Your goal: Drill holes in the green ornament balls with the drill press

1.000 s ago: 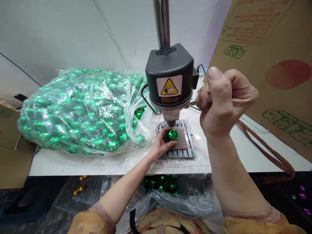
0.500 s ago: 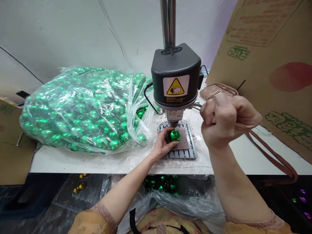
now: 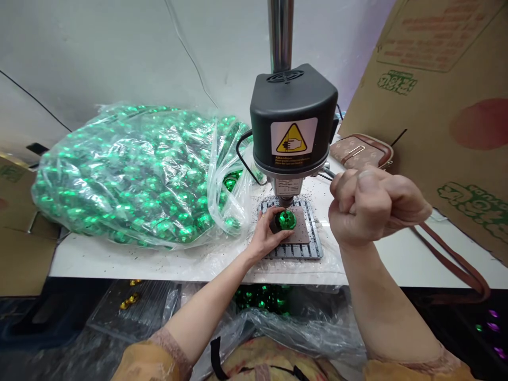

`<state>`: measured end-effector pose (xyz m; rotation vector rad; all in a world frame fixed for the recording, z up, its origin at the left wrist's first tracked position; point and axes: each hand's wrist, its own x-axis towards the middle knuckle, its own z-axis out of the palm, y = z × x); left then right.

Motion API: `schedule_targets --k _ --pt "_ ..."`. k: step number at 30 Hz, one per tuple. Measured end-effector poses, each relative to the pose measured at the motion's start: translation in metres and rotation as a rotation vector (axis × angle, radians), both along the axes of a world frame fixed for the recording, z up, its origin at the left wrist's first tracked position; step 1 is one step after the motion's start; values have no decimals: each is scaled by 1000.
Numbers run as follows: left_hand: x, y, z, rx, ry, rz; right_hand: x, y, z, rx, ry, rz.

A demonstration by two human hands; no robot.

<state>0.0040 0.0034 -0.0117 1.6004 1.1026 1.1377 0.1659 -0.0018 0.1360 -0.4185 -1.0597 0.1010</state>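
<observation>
A black bench drill press (image 3: pixel 293 116) with a yellow warning label stands before me. Under its chuck (image 3: pixel 286 201), a shiny green faceted ball (image 3: pixel 286 219) sits on a brown pad (image 3: pixel 304 225) over the slotted metal base (image 3: pixel 316 243). My left hand (image 3: pixel 266 233) holds the ball from the left, thumb at the front and fingers behind. The drill bit reaches down to the ball's top; its depth cannot be made out. Closed in a fist, my right hand (image 3: pixel 369 206) grips the press's lever (image 3: pixel 327 172), whose far end is hidden in the fingers.
A large clear bag (image 3: pixel 130 180) of green balls lies left. A brown purse (image 3: pixel 363 150) and cardboard box (image 3: pixel 448 132) stand right. Dark shavings dot the white table (image 3: pixel 119 262). Below its edge, an open plastic bag (image 3: pixel 301 323) holds green pieces.
My right fist has come down slightly, showing more of the purse. The view has shifted a little. My left hand stays on the green ball.
</observation>
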Motion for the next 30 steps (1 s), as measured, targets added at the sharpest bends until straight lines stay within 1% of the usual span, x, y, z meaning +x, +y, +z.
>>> schedule_targets --k 8,18,23,25,27,29,30 --pt "0 0 0 15 6 -3 0 0 -7 68 -3 53" --pt "1 1 1 -16 -5 4 3 0 -11 142 -63 99" --pt "2 -1 4 -18 -17 7 5 -1 -24 125 -68 76" --pt "2 -2 5 -20 -14 13 4 -2 -27 119 -61 65" --pt "2 -1 5 -22 -12 18 2 -3 -21 108 -43 68" --pt "3 -1 5 -15 -6 23 0 -3 -5 63 -11 76" --pt "4 0 4 -8 -1 28 -1 -2 6 0 21 84"
